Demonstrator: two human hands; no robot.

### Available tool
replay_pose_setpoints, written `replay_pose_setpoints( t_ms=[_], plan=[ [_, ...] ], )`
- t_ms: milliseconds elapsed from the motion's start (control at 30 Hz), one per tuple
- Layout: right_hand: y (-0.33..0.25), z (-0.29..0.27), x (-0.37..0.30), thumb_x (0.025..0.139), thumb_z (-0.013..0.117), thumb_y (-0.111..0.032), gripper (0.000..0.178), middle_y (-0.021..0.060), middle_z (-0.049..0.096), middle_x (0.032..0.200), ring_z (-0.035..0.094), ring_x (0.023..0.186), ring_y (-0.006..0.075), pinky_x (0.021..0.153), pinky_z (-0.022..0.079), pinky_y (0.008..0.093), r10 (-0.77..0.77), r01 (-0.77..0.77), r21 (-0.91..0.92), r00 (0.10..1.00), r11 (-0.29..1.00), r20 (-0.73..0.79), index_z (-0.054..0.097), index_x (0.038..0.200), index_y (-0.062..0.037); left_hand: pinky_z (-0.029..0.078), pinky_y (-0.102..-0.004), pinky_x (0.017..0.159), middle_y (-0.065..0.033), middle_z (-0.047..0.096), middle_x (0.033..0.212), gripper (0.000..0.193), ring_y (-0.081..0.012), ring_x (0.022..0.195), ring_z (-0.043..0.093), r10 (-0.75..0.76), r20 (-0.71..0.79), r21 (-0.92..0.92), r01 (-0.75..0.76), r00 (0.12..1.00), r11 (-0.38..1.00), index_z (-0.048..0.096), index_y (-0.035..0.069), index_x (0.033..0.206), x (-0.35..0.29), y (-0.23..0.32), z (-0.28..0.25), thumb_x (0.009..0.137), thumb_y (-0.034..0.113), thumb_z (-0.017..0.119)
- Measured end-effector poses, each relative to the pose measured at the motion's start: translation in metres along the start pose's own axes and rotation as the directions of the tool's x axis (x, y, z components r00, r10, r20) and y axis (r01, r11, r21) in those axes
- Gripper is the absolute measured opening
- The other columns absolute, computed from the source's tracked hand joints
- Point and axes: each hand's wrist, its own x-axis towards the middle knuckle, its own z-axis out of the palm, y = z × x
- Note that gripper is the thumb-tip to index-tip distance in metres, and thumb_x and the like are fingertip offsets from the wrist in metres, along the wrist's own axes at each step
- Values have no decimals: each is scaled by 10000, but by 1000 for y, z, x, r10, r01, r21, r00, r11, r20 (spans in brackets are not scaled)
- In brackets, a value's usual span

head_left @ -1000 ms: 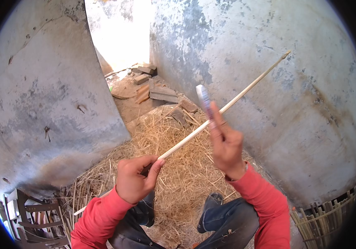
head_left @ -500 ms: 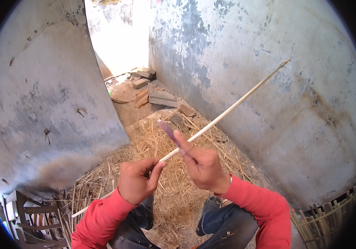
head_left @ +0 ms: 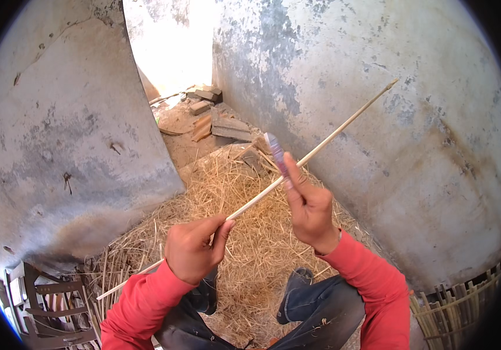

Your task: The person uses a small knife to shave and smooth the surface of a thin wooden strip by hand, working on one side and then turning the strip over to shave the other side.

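A long, thin, pale bamboo stick (head_left: 260,195) runs slantwise across the view, from low at the left to a darker far tip at the upper right. My left hand (head_left: 195,248) pinches it between thumb and fingers, and its lower end sticks out behind my left wrist. Farther up the stick, my right hand (head_left: 312,213) grips a flat purplish-grey blade (head_left: 275,153), slightly blurred, which lies across the stick and touches it. The blade's lower part is hidden by my fingers.
Straw-like shavings (head_left: 250,256) cover the floor between my legs. Worn plaster walls rise left (head_left: 75,146) and right (head_left: 367,116). Bricks and tiles (head_left: 231,129) lie ahead. A dark wooden frame (head_left: 58,312) stands lower left, a slatted bamboo piece (head_left: 461,312) lower right.
My right hand and the blade have moved up the stick, away from my left hand. The blade now points more upright. My left hand keeps its hold.
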Motion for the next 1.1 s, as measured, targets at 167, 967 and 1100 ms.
replay_pose_setpoints(
  t_ms=[167, 967, 1100],
  plan=[
    [-22, 20, -16, 997, 603, -65, 535, 169, 714, 863, 652, 569, 193, 527, 494, 360, -159, 153, 43, 950, 987, 268, 524, 1525, -90, 424, -291, 477, -92, 604, 592, 72, -125, 474, 564, -64, 26, -89, 66, 998, 994, 757, 1, 932, 0, 0, 6, 923, 70, 774],
    [-19, 15, -7, 1006, 593, -5, 478, 245, 748, 1104, 705, 669, 195, 640, 555, 323, -52, 47, 23, 946, 999, 321, 562, 1483, -26, 439, -250, 505, -42, 627, 581, 129, -55, 530, 563, -273, 152, -260, 305, 950, 916, 750, -43, 920, 4, 0, -8, 962, 77, 731],
    [2, -5, 10, 1036, 563, -31, 465, 202, 742, 1064, 627, 623, 111, 587, 505, 311, 40, -38, -47, 997, 998, 59, 535, 1500, -27, 438, -251, 505, -43, 624, 580, 129, -55, 531, 567, -255, 144, -228, 283, 956, 932, 748, -42, 910, 2, -1, -9, 957, 78, 736]
  ],
)
